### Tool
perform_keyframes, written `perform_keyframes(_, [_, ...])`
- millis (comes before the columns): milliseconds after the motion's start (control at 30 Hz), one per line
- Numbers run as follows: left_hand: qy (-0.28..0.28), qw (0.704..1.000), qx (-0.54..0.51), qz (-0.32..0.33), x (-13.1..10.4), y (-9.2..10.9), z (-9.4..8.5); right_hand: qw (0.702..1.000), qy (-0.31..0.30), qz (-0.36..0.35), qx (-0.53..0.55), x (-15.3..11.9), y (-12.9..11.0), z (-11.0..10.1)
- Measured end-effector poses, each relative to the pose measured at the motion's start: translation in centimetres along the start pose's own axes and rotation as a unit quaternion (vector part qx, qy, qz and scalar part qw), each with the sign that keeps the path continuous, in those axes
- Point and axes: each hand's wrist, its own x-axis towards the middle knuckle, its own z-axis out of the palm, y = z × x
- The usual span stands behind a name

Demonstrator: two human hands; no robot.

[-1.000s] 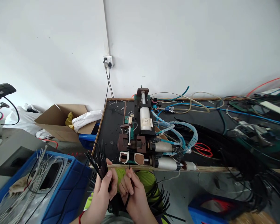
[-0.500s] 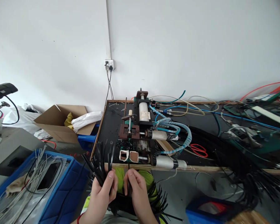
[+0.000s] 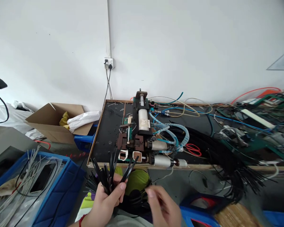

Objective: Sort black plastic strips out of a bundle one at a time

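My left hand (image 3: 110, 197) is closed around a bundle of black cables (image 3: 106, 176), their ends fanning upward in front of the bench edge. My right hand (image 3: 164, 203) is apart from it at the lower right, above my lap; its fingers are curled and blurred, so whether they hold anything cannot be made out. More black cables (image 3: 138, 201) lie across my lap between the hands. Beyond the left hand stands a pneumatic machine with a white cylinder (image 3: 144, 121). Its brown jaws (image 3: 139, 143) and the white-edged front jaws (image 3: 137, 156) stand apart.
The machine sits on a black-topped bench (image 3: 106, 132) with a wooden rim. Blue hoses (image 3: 183, 135) and a long black cable bundle (image 3: 217, 154) run rightward. At left are a blue bin (image 3: 59, 189) and a cardboard box (image 3: 47, 126). A blue stool (image 3: 198, 217) is lower right.
My right hand has moved right and down, away from the front jaws and the left hand. Both jaw pairs have parted. A cable has come over to the left hand's bundle. The view has shifted slightly.
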Motion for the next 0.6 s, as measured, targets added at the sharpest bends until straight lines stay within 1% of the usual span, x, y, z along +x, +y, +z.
perform_keyframes(67, [-0.033,0.999,0.021,0.013,-0.2,0.1,0.2,0.989,-0.094,-0.007,0.110,1.0,-2.6,2.5])
perform_keyframes(133, [-0.055,0.998,0.027,0.015,-0.2,0.3,0.4,0.976,-0.131,-0.015,0.173,1.8,-4.0,4.1])
perform_keyframes(167, [-0.056,0.998,0.028,0.016,-0.2,0.4,0.6,0.972,-0.130,-0.013,0.195,2.0,-4.2,4.5])
perform_keyframes(233, [-0.029,0.998,0.027,0.039,0.2,0.6,0.7,0.968,-0.093,0.011,0.232,2.1,-3.9,4.9])
perform_keyframes(300, [0.025,0.995,0.032,0.086,0.9,0.9,0.7,0.963,-0.041,0.041,0.262,1.8,-3.2,4.9])
perform_keyframes(333, [0.054,0.992,0.036,0.107,1.2,1.0,0.6,0.960,-0.028,0.056,0.272,1.5,-2.9,4.9])
perform_keyframes(367, [0.079,0.989,0.038,0.119,1.6,1.2,0.5,0.958,-0.031,0.072,0.276,1.2,-2.7,5.0])
perform_keyframes(400, [0.097,0.987,0.040,0.121,1.9,1.3,0.3,0.957,-0.051,0.086,0.273,0.8,-2.6,5.2])
perform_keyframes(467, [0.115,0.986,0.048,0.107,2.4,1.4,-0.1,0.958,-0.114,0.089,0.246,0.2,-2.6,5.8])
perform_keyframes(533, [0.127,0.984,0.070,0.102,2.6,1.4,-0.3,0.963,-0.167,0.054,0.205,0.0,-2.7,6.4])
perform_keyframes(600, [0.137,0.978,0.104,0.117,2.6,1.6,-0.3,0.960,-0.209,0.017,0.184,0.1,-2.6,6.9])
